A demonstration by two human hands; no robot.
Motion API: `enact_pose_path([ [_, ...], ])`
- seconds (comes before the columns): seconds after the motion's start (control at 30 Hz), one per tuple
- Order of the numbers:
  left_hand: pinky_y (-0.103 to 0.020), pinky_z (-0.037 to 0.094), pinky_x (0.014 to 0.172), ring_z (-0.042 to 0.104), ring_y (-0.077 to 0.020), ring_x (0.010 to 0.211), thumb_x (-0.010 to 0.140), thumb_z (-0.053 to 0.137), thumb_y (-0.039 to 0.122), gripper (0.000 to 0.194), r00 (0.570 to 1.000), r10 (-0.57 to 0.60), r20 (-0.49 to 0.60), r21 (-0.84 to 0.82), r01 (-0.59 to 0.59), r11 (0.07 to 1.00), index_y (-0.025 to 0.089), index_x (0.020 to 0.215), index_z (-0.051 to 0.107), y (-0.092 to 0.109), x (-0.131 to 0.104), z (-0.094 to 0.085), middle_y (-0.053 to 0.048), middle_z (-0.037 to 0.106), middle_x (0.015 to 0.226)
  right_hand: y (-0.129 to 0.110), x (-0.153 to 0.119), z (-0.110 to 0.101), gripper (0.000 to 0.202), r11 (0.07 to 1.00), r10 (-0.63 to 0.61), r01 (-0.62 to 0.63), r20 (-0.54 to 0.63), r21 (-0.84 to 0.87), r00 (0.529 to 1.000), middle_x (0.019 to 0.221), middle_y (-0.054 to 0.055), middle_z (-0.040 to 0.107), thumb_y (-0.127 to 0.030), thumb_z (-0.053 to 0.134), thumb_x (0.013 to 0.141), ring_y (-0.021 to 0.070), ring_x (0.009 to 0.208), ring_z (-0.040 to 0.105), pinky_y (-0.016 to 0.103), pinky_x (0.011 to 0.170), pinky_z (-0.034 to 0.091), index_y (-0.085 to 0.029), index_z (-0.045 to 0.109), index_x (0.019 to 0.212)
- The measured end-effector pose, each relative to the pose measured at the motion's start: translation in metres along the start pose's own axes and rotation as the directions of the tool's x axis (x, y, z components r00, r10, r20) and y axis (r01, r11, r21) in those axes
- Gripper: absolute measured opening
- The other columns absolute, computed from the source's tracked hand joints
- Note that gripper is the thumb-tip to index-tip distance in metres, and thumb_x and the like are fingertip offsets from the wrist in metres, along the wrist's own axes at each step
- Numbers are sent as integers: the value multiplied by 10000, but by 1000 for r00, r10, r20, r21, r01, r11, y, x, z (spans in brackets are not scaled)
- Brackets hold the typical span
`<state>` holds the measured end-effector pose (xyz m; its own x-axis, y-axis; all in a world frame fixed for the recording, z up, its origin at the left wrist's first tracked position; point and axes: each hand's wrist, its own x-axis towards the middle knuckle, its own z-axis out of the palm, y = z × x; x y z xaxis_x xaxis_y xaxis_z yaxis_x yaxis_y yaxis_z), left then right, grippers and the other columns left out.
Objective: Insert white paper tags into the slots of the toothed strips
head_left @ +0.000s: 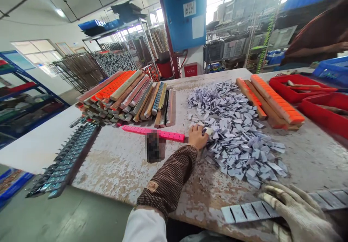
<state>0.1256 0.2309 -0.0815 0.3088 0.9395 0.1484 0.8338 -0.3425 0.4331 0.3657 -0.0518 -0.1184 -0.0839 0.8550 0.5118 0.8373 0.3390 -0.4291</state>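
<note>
My left hand point(198, 136), in a checked brown sleeve, reaches to the left edge of a heap of small grey-white flat pieces point(233, 140). Its fingers are curled, with something whitish at the tips; whether they pinch a piece is hidden. At the lower right, my right hand point(296, 209) wears a pale work glove. It is closed around a long bar topped with a row of grey plates point(244, 213), its fingers over the top and a gloved part below the front edge. The bar lies slanted near the table's front edge.
A pink segmented bar point(154, 132) lies left of my left hand, beside a pixelated dark object point(153, 147). Stacked bars point(119, 97) stand behind; orange-topped bars point(277, 98) and red bins point(301, 87) are right. Dark glossy bars point(65, 158) overhang the left edge. A person's arm point(318, 51) shows upper right.
</note>
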Motion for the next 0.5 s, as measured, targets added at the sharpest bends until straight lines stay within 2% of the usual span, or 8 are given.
enact_pose_path([
  [0.07, -505, 242, 1268, 399, -295, 1468, 997, 561, 420, 450, 1000, 15, -5, -5, -15, 1000, 173, 1372, 573, 4, -20, 3, -149, 531, 1504, 1, 2, 0, 278, 999, 34, -34, 11, -15, 999, 1193, 71, 725, -361, 665, 808, 372, 1199, 616, 568, 1087, 407, -278, 777, 1049],
  [0.2, -534, 218, 1275, 370, -321, 1484, 1002, 511, 459, 484, 1000, 0, -24, -27, 0, 1000, 181, 1397, 542, 19, -57, 11, -160, 493, 1528, 8, 5, 0, 269, 998, 55, -55, 2, -18, 999, 1138, 84, 740, -439, 669, 769, 418, 1167, 628, 605, 1071, 412, -305, 769, 981],
  [0.37, -573, 179, 1281, 305, -366, 1516, 981, 512, 514, 618, 1000, 29, 0, -73, -29, 997, 107, 1446, 479, 45, -101, 18, -229, 448, 1537, 23, 2, -4, 292, 978, -122, 132, 69, -165, 990, 1156, 82, 727, -335, 664, 787, 390, 1124, 665, 576, 994, 461, -348, 727, 1072],
  [0.5, -612, 100, 1290, 214, -401, 1547, 966, 520, 422, 627, 998, 67, 15, -171, -64, 983, 45, 1460, 436, 62, -126, 22, -282, 401, 1544, 38, -6, -7, 384, 980, -104, 116, 77, -159, 992, 1127, 57, 748, -365, 778, 647, 402, 1100, 685, 555, 942, 490, -384, 752, 1029],
])
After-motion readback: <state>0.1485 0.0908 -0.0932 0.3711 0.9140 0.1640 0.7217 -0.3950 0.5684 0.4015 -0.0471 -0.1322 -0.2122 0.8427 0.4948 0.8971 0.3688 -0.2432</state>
